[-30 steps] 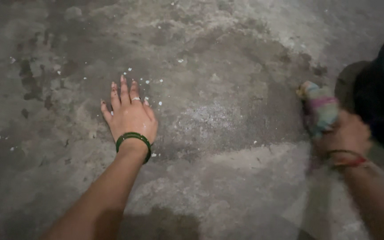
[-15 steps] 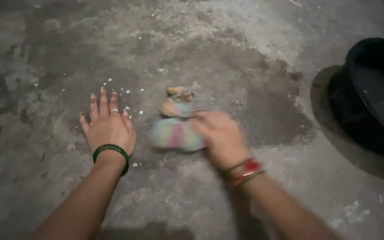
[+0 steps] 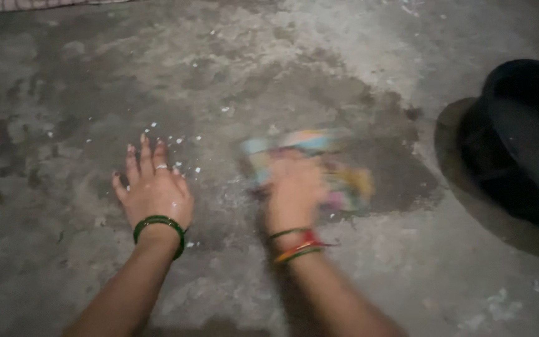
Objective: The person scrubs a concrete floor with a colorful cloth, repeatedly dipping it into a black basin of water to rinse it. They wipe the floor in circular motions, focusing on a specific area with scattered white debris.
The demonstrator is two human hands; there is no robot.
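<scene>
The multicoloured cloth (image 3: 319, 168) lies spread on the wet patch of the concrete floor (image 3: 375, 62), blurred. The right hand (image 3: 294, 187) presses on its near-left part, fingers closed over it. The left hand (image 3: 152, 190) rests flat and open on the floor, well left of the cloth, holding nothing. A black tub (image 3: 519, 143) stands far right.

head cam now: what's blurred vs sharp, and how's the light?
Head view: dim, flat light with a grainy look; right hand and the multicoloured cloth under it are smeared by motion blur; left hand, flat on the concrete floor, is fairly sharp; the black tub is nearly lost in darkness, casting a shadow leftward.
</scene>
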